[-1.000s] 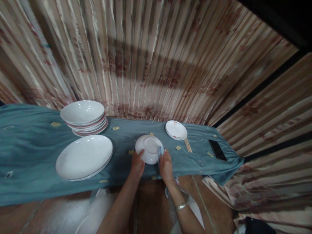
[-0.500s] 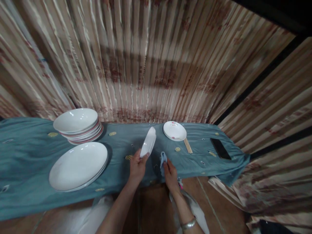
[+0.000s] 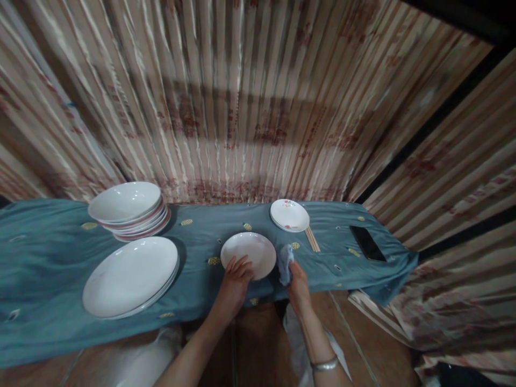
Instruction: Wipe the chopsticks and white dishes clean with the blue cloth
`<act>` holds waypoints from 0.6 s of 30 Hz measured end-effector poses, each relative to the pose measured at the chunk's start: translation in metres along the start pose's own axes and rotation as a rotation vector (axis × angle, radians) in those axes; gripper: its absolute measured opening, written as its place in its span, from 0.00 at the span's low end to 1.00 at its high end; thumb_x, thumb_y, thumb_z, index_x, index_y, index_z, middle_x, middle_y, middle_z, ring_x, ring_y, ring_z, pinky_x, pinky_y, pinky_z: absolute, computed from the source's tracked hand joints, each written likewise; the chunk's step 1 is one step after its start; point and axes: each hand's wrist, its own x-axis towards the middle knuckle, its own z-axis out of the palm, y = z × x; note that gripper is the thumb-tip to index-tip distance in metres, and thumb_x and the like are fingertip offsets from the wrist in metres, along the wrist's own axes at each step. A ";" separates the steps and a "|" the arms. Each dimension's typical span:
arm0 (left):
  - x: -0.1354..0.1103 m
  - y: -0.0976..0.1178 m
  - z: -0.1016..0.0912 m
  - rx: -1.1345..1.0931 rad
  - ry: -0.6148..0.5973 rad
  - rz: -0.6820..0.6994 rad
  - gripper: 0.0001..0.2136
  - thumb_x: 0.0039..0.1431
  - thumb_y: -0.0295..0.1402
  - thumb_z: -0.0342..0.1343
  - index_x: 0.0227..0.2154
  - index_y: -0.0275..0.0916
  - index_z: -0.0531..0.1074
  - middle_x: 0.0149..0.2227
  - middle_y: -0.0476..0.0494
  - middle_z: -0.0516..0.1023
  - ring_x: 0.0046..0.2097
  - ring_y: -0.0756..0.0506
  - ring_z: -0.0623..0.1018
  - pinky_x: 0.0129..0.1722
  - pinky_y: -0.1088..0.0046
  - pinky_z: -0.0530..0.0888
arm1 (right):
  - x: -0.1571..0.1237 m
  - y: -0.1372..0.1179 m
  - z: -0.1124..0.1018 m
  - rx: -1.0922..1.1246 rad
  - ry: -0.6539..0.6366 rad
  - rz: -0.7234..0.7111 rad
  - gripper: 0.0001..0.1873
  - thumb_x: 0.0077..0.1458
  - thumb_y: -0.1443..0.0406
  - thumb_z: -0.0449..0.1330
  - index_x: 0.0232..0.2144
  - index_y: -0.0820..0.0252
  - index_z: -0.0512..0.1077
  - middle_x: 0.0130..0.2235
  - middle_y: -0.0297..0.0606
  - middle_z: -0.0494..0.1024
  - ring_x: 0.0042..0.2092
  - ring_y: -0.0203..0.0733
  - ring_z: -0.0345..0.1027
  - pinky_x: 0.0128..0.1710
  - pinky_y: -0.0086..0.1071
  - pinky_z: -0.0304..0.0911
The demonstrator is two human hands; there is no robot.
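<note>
A white plate [image 3: 262,252] lies face up near the front edge of the cloth-covered table. My left hand [image 3: 235,282] reaches over its near rim, with the fingers stretched out on the plate's inner face; I cannot make out the thumb. Just right of the plate, my right hand [image 3: 297,279] pinches a crumpled light-blue cloth [image 3: 285,264], held apart from the plate. Behind the right hand sits a short stack of small white plates [image 3: 289,215] with red flower prints, and wooden chopsticks [image 3: 312,239] lie beside it.
On the left stand a stack of white bowls [image 3: 127,203] with reddish rims and some large oval plates [image 3: 131,277]. A black phone [image 3: 367,243] lies at the right end. The teal tablecloth [image 3: 197,290] hangs over the front edge; a pleated curtain [image 3: 226,123] rises behind.
The plate in my left hand was tilted up on edge; now it lies flat on the table with my fingers over it. My right hand has moved slightly right with the cloth.
</note>
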 end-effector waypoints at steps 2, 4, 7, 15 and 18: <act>-0.004 -0.002 0.001 -0.018 -0.041 -0.014 0.15 0.56 0.19 0.47 0.36 0.38 0.77 0.50 0.36 0.77 0.61 0.38 0.67 0.63 0.47 0.57 | 0.003 0.002 -0.002 -0.092 -0.017 -0.051 0.26 0.45 0.48 0.63 0.41 0.60 0.78 0.40 0.39 0.82 0.45 0.47 0.74 0.45 0.37 0.68; -0.009 -0.003 0.002 -0.063 -0.043 -0.036 0.17 0.54 0.19 0.48 0.40 0.38 0.77 0.53 0.35 0.76 0.63 0.37 0.65 0.64 0.45 0.55 | 0.005 0.003 -0.004 -0.214 -0.024 -0.137 0.28 0.48 0.48 0.60 0.43 0.62 0.78 0.43 0.41 0.81 0.47 0.48 0.73 0.49 0.40 0.66; -0.019 -0.005 0.002 -0.186 0.081 -0.110 0.27 0.50 0.22 0.55 0.56 0.38 0.68 0.64 0.32 0.63 0.68 0.34 0.55 0.64 0.42 0.49 | 0.005 0.003 -0.007 -0.420 -0.028 -0.290 0.29 0.53 0.48 0.56 0.46 0.64 0.77 0.45 0.45 0.80 0.49 0.50 0.72 0.52 0.42 0.64; -0.030 -0.015 0.003 -1.175 0.492 -0.807 0.37 0.47 0.37 0.63 0.61 0.40 0.60 0.64 0.32 0.61 0.63 0.34 0.65 0.60 0.54 0.64 | 0.010 0.001 0.010 -0.932 -0.095 -0.723 0.28 0.63 0.57 0.47 0.60 0.67 0.62 0.59 0.54 0.69 0.60 0.49 0.64 0.57 0.44 0.61; -0.027 -0.016 -0.003 -1.351 0.491 -0.853 0.34 0.39 0.35 0.67 0.54 0.37 0.69 0.57 0.33 0.72 0.58 0.34 0.71 0.57 0.56 0.68 | 0.017 -0.005 0.029 -1.273 -0.194 -0.786 0.22 0.62 0.66 0.47 0.56 0.66 0.66 0.58 0.55 0.70 0.60 0.49 0.63 0.58 0.44 0.60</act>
